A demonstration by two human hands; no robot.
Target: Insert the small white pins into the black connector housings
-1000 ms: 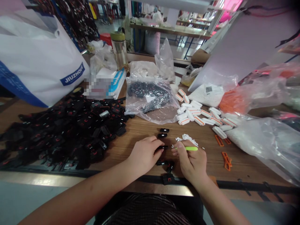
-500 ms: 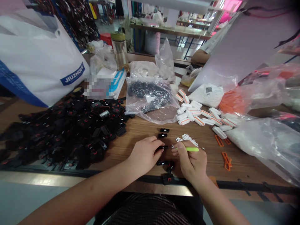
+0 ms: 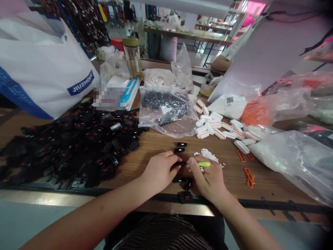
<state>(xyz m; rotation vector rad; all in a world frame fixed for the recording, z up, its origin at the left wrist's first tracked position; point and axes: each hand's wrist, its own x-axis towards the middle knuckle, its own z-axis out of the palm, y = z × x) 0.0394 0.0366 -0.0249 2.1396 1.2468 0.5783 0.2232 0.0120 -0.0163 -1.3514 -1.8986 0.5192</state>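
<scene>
My left hand (image 3: 162, 172) pinches a small black plastic part (image 3: 182, 163) against the table, its fingertips on the part's left end. My right hand (image 3: 208, 177) is closed round a thin tool with a yellow-green handle (image 3: 203, 164); the tool's tip points left at the black part, and whether it touches cannot be made out. Just behind lie two similar black parts (image 3: 179, 150) with white dots. Nearer me are several more black pieces (image 3: 185, 197) by the table edge. A heap of tiny white pieces (image 3: 208, 155) lies beyond my right hand.
A big pile of black parts (image 3: 96, 139) covers the left of the table. A clear bag of black parts (image 3: 166, 107) lies at the back. White pieces with orange stripes (image 3: 220, 133), orange frames (image 3: 249, 177) and plastic bags (image 3: 291, 163) fill the right. A bottle (image 3: 133, 57) stands behind.
My right hand has moved left with the tool, bringing its tip to the black part. My left hand keeps its hold in the same place.
</scene>
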